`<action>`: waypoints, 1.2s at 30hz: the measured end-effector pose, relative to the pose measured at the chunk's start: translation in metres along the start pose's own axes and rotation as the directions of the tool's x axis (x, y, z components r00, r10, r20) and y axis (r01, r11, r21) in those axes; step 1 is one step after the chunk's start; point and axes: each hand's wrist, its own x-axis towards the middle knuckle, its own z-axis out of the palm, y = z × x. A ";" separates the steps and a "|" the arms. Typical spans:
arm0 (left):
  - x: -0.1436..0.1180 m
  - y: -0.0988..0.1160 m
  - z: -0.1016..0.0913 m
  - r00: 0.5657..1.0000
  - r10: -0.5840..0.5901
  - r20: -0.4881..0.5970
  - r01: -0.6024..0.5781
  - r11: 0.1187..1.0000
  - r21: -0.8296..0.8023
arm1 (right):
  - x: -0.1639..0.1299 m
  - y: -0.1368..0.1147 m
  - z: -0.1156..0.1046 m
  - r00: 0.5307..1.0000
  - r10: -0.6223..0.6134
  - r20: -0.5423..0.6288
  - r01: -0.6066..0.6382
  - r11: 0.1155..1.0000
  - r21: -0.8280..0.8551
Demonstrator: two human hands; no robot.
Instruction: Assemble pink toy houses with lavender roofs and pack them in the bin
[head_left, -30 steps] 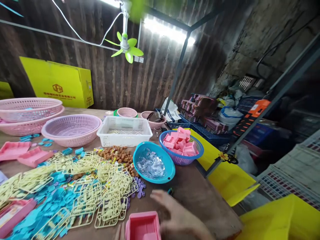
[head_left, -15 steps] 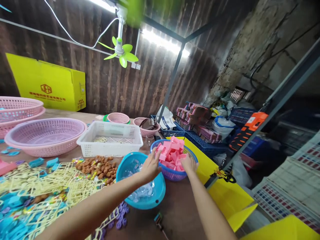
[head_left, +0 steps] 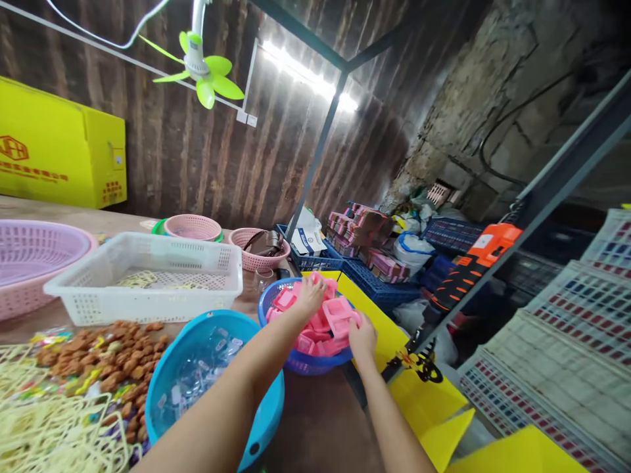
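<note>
A blue-purple basket [head_left: 315, 365] is heaped with pink plastic pieces [head_left: 284, 299]. My left hand [head_left: 310, 295] reaches over the heap, its fingers closed around a pink piece at the far side; its fingertips are partly hidden. At the basket's right side my right hand [head_left: 363, 336] grips the edge of a pink plastic frame [head_left: 339, 316], which lies tilted on top of the pile. Under my left forearm stands a blue basin [head_left: 266, 410] with small clear plastic parts [head_left: 197, 378] inside.
Brown nugget-like pieces [head_left: 116, 358] and cream lattice pieces [head_left: 54, 427] lie on the table at left. A white crate [head_left: 148, 305] stands behind them. Yellow cardboard [head_left: 428, 407] and a metal post holding an orange-black tool [head_left: 473, 266] are at right.
The view has swung right and closer to the baskets. My left hand has moved from the basket's near left rim onto the pink pieces. My right hand now holds a pink frame at the right edge.
</note>
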 end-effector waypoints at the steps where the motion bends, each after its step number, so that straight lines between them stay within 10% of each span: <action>1: 0.004 -0.001 0.000 1.000 -0.010 0.010 0.010 1.000 -0.003 | -0.002 0.003 0.004 0.999 0.008 -0.032 -0.007 0.999 0.036; 10: -0.013 -0.020 -0.057 0.994 -0.091 -0.067 0.083 0.990 -0.114 | -0.021 0.002 0.001 0.966 0.126 -0.225 -0.050 0.948 0.316; 16: -0.119 -0.063 -0.107 0.976 -0.199 -0.092 0.180 0.967 -0.178 | -0.055 -0.028 -0.027 0.976 0.064 -0.208 0.051 0.860 0.507; 21: -0.219 -0.079 -0.093 0.962 -0.271 0.018 0.271 0.950 -0.155 | -0.107 -0.073 -0.036 0.992 -0.052 -0.112 0.110 0.791 0.601; 27: -0.265 -0.072 -0.094 0.958 -0.224 0.179 0.261 0.938 -0.226 | -0.158 -0.118 -0.052 0.981 -0.173 0.092 0.092 0.821 0.564; 30: -0.293 -0.054 -0.121 0.982 -0.153 0.108 0.184 0.702 -0.688 | -0.180 -0.131 -0.055 0.982 -0.112 0.152 0.020 0.861 0.508; 33: -0.332 -0.026 -0.143 0.991 -0.128 0.031 0.048 0.133 -0.990 | -0.216 -0.152 -0.055 0.970 -0.170 0.173 0.061 0.861 0.504; 36: -0.374 -0.009 -0.154 0.915 -0.402 0.034 -0.030 -0.151 -0.988 | -0.263 -0.178 -0.059 0.890 -0.430 0.151 0.277 0.773 0.570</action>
